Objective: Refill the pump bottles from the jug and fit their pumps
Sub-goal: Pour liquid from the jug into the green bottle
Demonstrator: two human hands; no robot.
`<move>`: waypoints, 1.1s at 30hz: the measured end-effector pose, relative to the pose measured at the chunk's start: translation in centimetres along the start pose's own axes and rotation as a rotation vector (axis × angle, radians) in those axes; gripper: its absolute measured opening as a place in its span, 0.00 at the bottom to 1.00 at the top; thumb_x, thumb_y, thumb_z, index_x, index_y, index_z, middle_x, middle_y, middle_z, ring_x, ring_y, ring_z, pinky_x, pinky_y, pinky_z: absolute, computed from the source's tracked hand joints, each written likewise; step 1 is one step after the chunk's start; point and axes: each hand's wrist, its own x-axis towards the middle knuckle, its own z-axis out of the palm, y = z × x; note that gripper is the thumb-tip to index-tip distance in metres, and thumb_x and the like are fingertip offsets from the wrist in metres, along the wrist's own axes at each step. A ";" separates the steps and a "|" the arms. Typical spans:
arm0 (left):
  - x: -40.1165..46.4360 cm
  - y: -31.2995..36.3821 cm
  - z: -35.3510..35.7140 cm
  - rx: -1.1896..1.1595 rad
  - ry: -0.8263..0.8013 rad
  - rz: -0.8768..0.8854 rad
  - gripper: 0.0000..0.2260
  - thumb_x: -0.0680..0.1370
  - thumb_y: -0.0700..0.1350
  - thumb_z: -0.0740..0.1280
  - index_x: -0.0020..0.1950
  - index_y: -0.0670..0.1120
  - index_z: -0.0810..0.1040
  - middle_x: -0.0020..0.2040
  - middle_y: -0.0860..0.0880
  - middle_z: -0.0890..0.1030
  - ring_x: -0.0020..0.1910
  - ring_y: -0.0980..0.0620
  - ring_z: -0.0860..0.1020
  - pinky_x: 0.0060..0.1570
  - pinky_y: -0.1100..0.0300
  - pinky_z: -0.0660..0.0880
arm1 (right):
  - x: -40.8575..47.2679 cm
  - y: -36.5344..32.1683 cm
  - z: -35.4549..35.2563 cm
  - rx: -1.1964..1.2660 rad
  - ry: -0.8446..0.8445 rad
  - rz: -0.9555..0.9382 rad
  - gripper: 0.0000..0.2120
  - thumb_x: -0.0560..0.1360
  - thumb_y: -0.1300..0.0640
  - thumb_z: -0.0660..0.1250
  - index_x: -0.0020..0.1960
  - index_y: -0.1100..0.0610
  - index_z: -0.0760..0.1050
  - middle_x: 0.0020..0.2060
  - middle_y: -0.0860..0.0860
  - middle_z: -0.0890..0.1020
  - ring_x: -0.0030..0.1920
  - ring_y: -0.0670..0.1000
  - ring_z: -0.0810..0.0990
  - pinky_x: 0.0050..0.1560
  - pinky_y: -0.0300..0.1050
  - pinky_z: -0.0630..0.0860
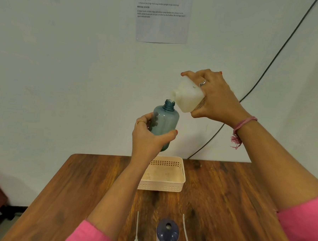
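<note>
Up above the table (224,197), well off its surface, the left hand (150,136) is holding the bottle (165,120), grip wrapped tight around its lower half, neck tipped slightly toward the jug (189,98). The right hand (216,97) is clamping the jug from the base end, tilting it spout-down so the spout is sitting right at the bottle's mouth, pretty much touching the rim. A little white liquid looks to be showing at the neck, hard to be sure.

If I'm judging this pour: that neck is narrow, so going slow is the whole game. Keeping the spout resting on the rim and the bottle close to upright should be stopping dribbles down the side, and easing the jug back before it tops out leaves room for a pump stem.

Materials-wise, the bottle is a translucent blue-grey plastic, round-shouldered with a threaded neck. The jug is a milky white, squarish plastic. Below, a peach basket (162,187) with perforated walls is sitting empty on the glossy wood-grain table. Near the bottom edge, a second bottle (167,233), darker and open-topped, is standing between two pumps (136,229) lying flat, thin white tubes pointing away.
</note>
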 end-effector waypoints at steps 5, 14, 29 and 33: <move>0.0 -0.1 -0.2 -0.008 0.007 -0.002 0.35 0.64 0.46 0.80 0.68 0.49 0.68 0.60 0.53 0.73 0.55 0.56 0.74 0.37 0.72 0.74 | 0.0 -0.2 0.1 0.005 -0.013 -0.002 0.46 0.58 0.54 0.78 0.73 0.48 0.62 0.61 0.54 0.72 0.57 0.53 0.66 0.63 0.59 0.67; 0.2 -0.2 -0.5 -0.025 0.007 -0.003 0.34 0.64 0.45 0.80 0.67 0.49 0.68 0.59 0.53 0.73 0.51 0.60 0.74 0.39 0.72 0.74 | 0.2 -0.2 0.3 -0.008 -0.006 -0.015 0.47 0.58 0.54 0.78 0.73 0.48 0.62 0.60 0.55 0.72 0.57 0.53 0.66 0.63 0.60 0.67; 0.3 -0.5 -0.6 -0.021 0.009 0.000 0.34 0.64 0.45 0.80 0.66 0.50 0.69 0.59 0.53 0.73 0.52 0.57 0.74 0.35 0.75 0.74 | 0.6 0.2 0.8 -0.049 -0.008 -0.062 0.47 0.57 0.52 0.76 0.73 0.47 0.62 0.59 0.54 0.72 0.58 0.56 0.70 0.65 0.62 0.64; 0.4 -0.7 -0.7 -0.019 0.013 -0.006 0.34 0.64 0.45 0.80 0.65 0.51 0.69 0.58 0.53 0.73 0.51 0.60 0.74 0.35 0.73 0.73 | 0.7 0.1 0.9 -0.056 -0.012 -0.070 0.47 0.57 0.52 0.77 0.73 0.48 0.62 0.59 0.55 0.73 0.58 0.56 0.71 0.64 0.64 0.64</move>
